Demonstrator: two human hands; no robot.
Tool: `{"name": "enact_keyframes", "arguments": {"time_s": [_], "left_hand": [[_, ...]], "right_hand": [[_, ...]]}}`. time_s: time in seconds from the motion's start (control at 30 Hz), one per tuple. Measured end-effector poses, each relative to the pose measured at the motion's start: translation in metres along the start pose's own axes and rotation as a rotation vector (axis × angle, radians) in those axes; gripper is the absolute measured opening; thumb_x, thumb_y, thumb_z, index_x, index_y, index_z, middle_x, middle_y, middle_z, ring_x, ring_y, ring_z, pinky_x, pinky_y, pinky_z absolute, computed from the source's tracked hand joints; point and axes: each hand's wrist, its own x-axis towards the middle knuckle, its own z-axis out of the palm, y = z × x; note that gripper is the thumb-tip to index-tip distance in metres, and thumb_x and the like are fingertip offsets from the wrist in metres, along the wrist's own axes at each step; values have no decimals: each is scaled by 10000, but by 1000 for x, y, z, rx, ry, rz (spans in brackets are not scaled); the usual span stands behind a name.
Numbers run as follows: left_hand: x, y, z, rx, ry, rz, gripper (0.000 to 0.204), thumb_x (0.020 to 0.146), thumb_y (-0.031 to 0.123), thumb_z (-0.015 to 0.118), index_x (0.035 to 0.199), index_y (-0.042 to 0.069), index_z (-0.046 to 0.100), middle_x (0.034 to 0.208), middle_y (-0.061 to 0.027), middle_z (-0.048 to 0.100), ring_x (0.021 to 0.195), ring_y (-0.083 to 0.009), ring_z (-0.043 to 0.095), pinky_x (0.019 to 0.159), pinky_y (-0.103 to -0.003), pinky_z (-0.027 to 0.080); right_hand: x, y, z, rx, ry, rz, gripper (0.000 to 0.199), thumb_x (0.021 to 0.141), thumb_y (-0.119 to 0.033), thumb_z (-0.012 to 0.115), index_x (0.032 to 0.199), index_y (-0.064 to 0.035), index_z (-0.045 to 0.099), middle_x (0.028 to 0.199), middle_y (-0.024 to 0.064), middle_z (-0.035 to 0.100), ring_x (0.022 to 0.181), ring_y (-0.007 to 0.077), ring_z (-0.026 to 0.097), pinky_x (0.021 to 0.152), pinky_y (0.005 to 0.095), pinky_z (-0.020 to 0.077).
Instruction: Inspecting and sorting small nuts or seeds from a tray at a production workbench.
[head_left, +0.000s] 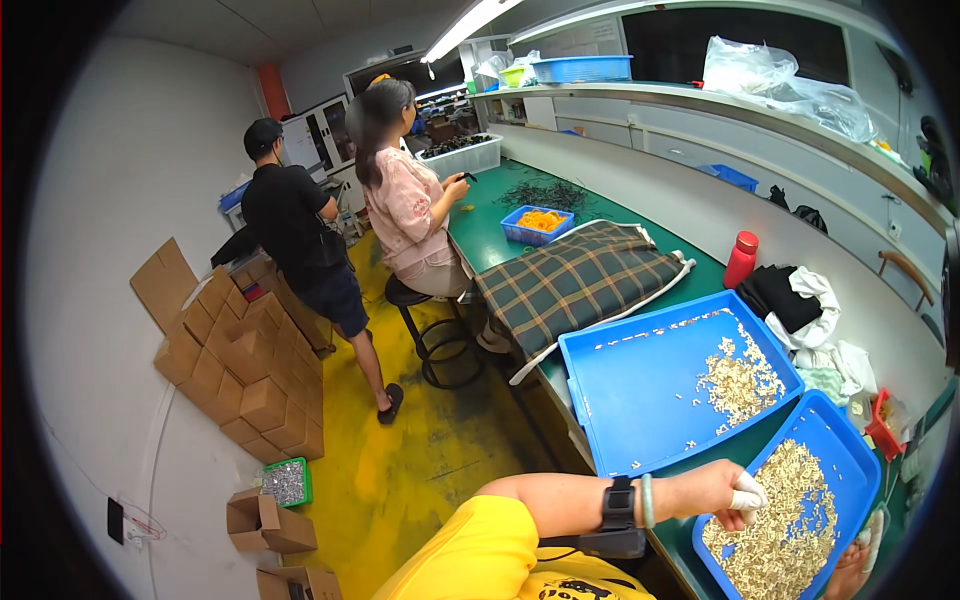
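Along the green table [500, 235] I see two blue trays: the far tray [640, 390] mostly bare, the near tray [850, 465] heaped with small pale parts [770, 530], where my left hand [735, 493] pinches closed and my right hand [860, 560] is too cropped to judge.

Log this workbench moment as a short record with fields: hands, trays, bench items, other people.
Left hand: left hand with taped fingertips, resting on the rim of the near blue tray
Right hand: right hand at that tray's lower right edge, mostly cut off
Near tray contents: heap of small beige parts
Far blue tray: fewer parts, scattered
Bench items: plaid cloth, red bottle
Other people: one seated on a stool, one standing by cardboard boxes
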Motion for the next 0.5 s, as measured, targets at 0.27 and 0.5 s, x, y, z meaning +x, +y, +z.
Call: {"name": "enact_keyframes", "arguments": {"time_s": [0.27, 0.5], "left_hand": [[63, -10, 39, 12, -140, 42, 148, 829, 117, 496, 864, -2, 576, 673, -81, 592, 553, -123, 578, 496, -225, 492], [98, -43, 76, -61, -180, 72, 174, 807, 159, 515, 750, 13, 588, 625, -63, 579, 499, -122, 565, 446, -223, 476]], "right_hand": [[12, 2, 78, -763, 221, -13, 445, 807, -125, 514, 1211, -3, 371, 1035, 115, 515, 903, 193, 509, 776, 314, 418], [12, 8, 111, -1029, 74, 6, 376, 749, 6, 572, 1108, 27, 463, 1029, 134, 530, 854, 216, 541, 740, 321, 441]]}}
